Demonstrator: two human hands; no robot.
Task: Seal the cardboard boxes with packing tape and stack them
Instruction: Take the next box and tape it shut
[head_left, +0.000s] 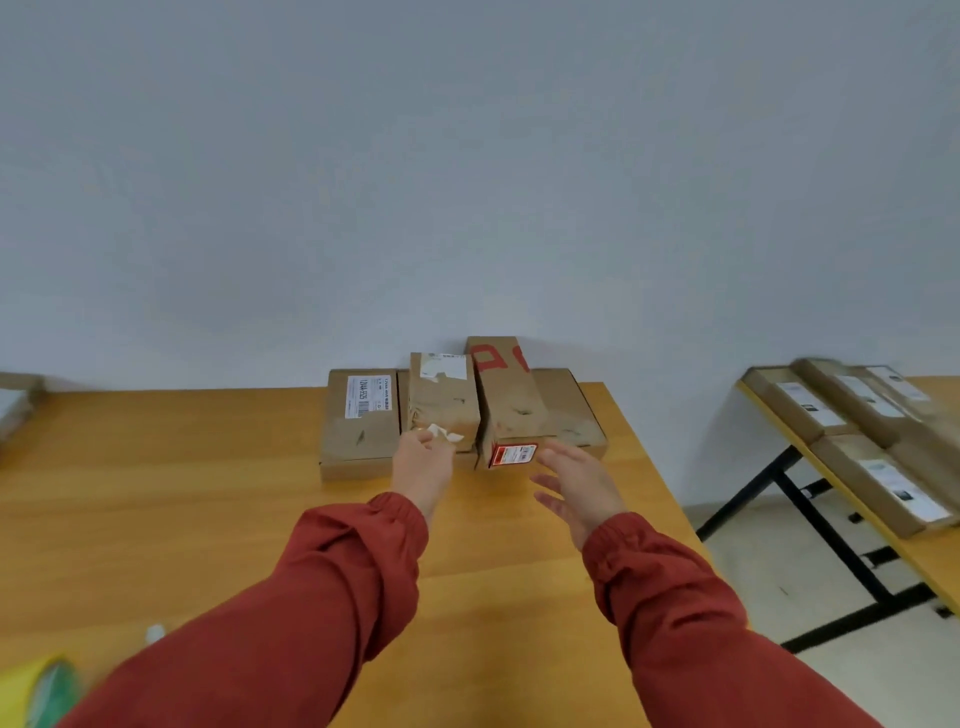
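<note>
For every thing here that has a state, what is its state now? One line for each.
Left hand: pinches a white scrap.
Right hand: open, holds nothing.
Labelled box: closed, flat on the table.
Middle box: closed, on top of lower boxes.
Red-marked box: closed, lies on a flat box.
Tape roll: on the table, untouched, blurred.

Brown boxes (447, 400) stand mid-frame; the tall box (506, 395) bears red marks and a red-and-white label (514, 453). The left box (358, 431) has a white barcode label (363, 396). The scrap (444, 434) is white, the sleeves (322, 597) rust red, the table (208, 493) yellow woodgrain, the wall (467, 156) pale grey, the tape (31, 686) yellow-green.
</note>
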